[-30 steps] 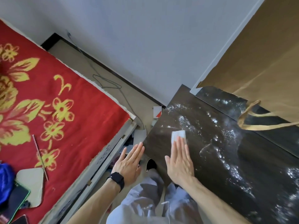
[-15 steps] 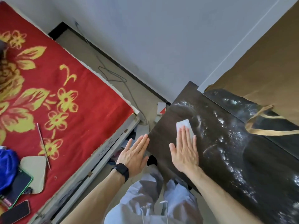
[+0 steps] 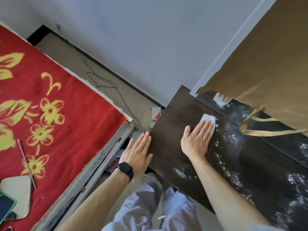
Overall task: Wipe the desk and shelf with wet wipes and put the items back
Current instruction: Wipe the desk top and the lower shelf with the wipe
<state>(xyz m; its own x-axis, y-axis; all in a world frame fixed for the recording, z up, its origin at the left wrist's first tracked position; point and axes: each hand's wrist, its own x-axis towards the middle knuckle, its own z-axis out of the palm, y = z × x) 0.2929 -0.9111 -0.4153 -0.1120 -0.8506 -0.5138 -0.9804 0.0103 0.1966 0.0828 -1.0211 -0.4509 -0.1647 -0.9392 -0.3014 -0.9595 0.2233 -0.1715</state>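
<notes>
Moved since the earlier frame: right hand (image 3: 196, 141) and wet wipe (image 3: 208, 118), now farther across the dark desk (image 3: 168, 130), nearer the brown paper bag (image 3: 266, 72). Right hand: flat, fingers straight, pressing the wipe onto the desk. Left hand (image 3: 137, 154): flat, fingers straight, at the desk's left edge, holding nothing.

The surface (image 3: 175, 130) is dark brown with a fine wood grain, flecked toward its right with whitish speckles. On it is a white wet wipe (image 3: 207, 117). Over the surface's far right is a plain tan-brown paper bag (image 3: 266, 64) with a golden-tan handle (image 3: 266, 133). Left of the surface spreads a red blanket (image 3: 75, 105) patterned with yellow flowers and leaves. Just beside its near-left edge is a black wristwatch (image 3: 125, 170), and below its near edge are pale lavender-grey trousers (image 3: 143, 210). Beyond the surface the wall (image 3: 150, 39) is pale grey, the skirting (image 3: 100, 63) black and the floor (image 3: 80, 64) beige. By its far-left edge is a white card (image 3: 156, 113) with a red triangle.
</notes>
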